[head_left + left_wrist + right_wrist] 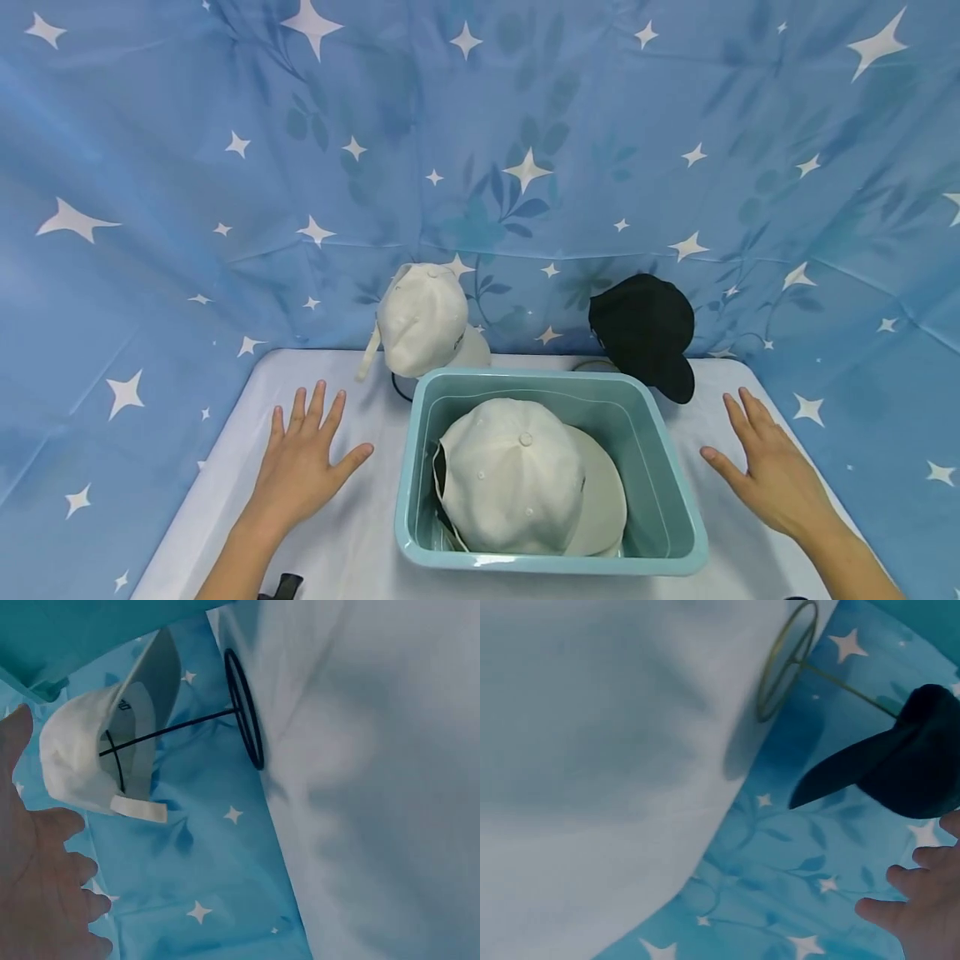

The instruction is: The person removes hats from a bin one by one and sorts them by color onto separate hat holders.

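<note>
Directly between left hand (298, 479) and right hand (780, 482), both spread, the white baseball cap (517, 479) seems light, soft, best gripped by its stiffer brim (602, 496).

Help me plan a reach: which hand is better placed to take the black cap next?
Probably the right hand: it is empty and nearer the black cap, while the left hand is across the teal bin.

Head view bright, even; wrist views dimmer, softer, blue-green cast.
Soft diffuse shadows on desk (352, 542), small highlight on bin rim (551, 565). Black cap (645, 329) nearly detail-free in head view. Wrist frames: hazy, low contrast, desk shadows smeared into broad soft-edged patches.
</note>
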